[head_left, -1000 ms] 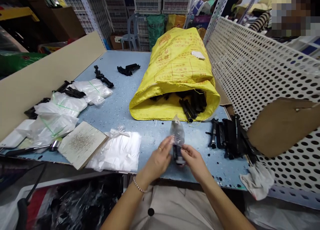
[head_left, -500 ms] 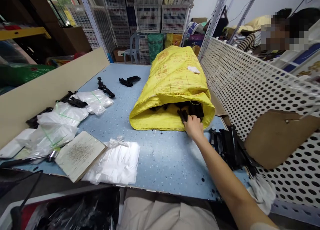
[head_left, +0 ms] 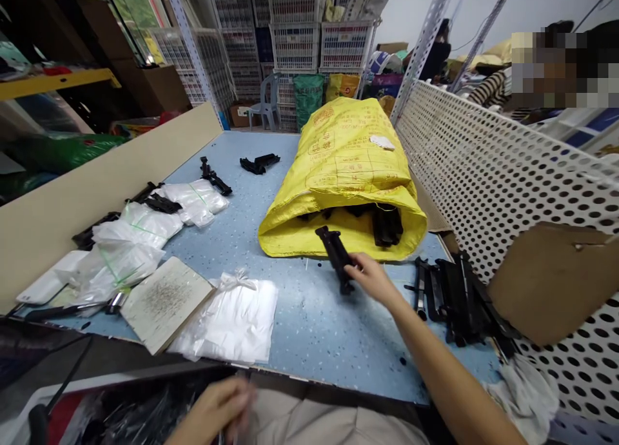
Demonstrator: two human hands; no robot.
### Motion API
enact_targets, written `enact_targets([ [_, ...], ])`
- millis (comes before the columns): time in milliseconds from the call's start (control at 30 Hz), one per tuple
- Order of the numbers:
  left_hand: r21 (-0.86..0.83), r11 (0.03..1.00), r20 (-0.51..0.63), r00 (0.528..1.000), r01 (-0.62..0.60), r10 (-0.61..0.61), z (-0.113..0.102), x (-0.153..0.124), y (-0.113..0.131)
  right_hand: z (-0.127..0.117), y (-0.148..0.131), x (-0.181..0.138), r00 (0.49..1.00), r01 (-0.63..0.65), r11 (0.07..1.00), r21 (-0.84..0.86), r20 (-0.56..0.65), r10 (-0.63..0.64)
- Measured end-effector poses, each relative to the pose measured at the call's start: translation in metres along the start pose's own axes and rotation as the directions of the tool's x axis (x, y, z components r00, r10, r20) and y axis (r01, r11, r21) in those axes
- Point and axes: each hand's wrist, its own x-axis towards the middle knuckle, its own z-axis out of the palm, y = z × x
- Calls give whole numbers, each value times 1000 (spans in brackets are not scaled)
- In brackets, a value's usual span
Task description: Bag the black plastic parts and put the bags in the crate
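Since the earlier frame, the right hand [head_left: 370,277] is drawn back from the mouth of the yellow woven sack [head_left: 351,151], and the left hand [head_left: 225,403] is come into view at the bottom. Between its thumb and fingers, closed in a pinch, the right hand holds one black plastic part [head_left: 335,255] near its lower end. This part is tilted, its far end in front of the sack opening; whether it touches the tabletop [head_left: 309,335], I cannot tell. The left hand is just before the front edge, its fingers loosely bent (it is blurred, so I cannot tell if it has hold of anything). More black parts [head_left: 388,226] lie inside the sack, at the right of its mouth. Beside the right forearm, a row of similar pieces [head_left: 447,303] lies near the white perforated panel [head_left: 512,174]. On the left side of the tabletop, a flat pile of clear plastic bags [head_left: 242,322] lies next to a square board [head_left: 167,303] with brown specks. Behind the board are bag bundles with green ties [head_left: 140,229].
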Motion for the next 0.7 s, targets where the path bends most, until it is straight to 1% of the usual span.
enact_targets([
  [33,-47,996,41,996,-74,76,17,19,9,13,-8,-13,998,61,981,184,14,-65],
  [67,-105,983,81,984,-152,160,34,38,18,25,-16,-27,990,104,915,389,51,-134],
  [100,-186,941,111,946,-283,306,53,55,28,35,-24,-40,978,110,840,531,92,-186],
  [133,-233,896,80,911,-378,405,70,71,38,41,-29,-50,969,100,785,612,120,-217],
  [167,-238,880,60,899,-410,435,86,83,46,44,-33,-58,969,93,766,636,121,-217],
  [200,-223,867,34,885,-446,464,101,92,51,42,-34,-63,978,104,784,612,80,-192],
  [233,-193,862,18,877,-469,481,112,96,55,38,-34,-64,987,134,823,552,4,-163],
  [267,-161,859,22,868,-486,495,121,98,56,32,-32,-63,984,176,866,468,-92,-151],
  [300,-135,853,36,858,-504,512,128,96,56,25,-30,-60,969,226,899,375,-184,-166],
  [333,-114,849,62,849,-516,525,133,94,55,19,-27,-55,946,277,915,293,-251,-206],
  [367,-98,847,90,843,-523,531,136,91,54,14,-25,-50,926,322,915,241,-282,-252],
  [400,-78,846,111,838,-528,533,138,89,53,12,-24,-45,917,351,907,235,-282,-281],
  [433,-49,842,120,834,-536,538,139,89,53,12,-23,-41,923,351,894,279,-262,-281],
  [467,-15,834,116,828,-551,549,139,90,54,13,-23,-38,942,320,875,363,-222,-252],
  [533,39,814,88,813,-580,575,136,97,57,19,-23,-37,981,190,806,560,-84,-173],
  [567,43,814,65,815,-579,576,134,102,59,22,-24,-39,987,132,774,619,-13,-158],
  [600,28,827,41,827,-561,560,131,108,62,25,-23,-42,985,107,770,629,39,-168],
  [633,-7,851,18,850,-526,526,127,113,64,29,-22,-47,977,127,801,585,63,-201],
  [667,-55,878,-1,879,-476,477,124,118,66,32,-21,-54,964,192,849,493,65,-257],
  [700,-109,902,-7,908,-418,420,121,122,68,36,-19,-61,944,285,886,365,53,-326],
])
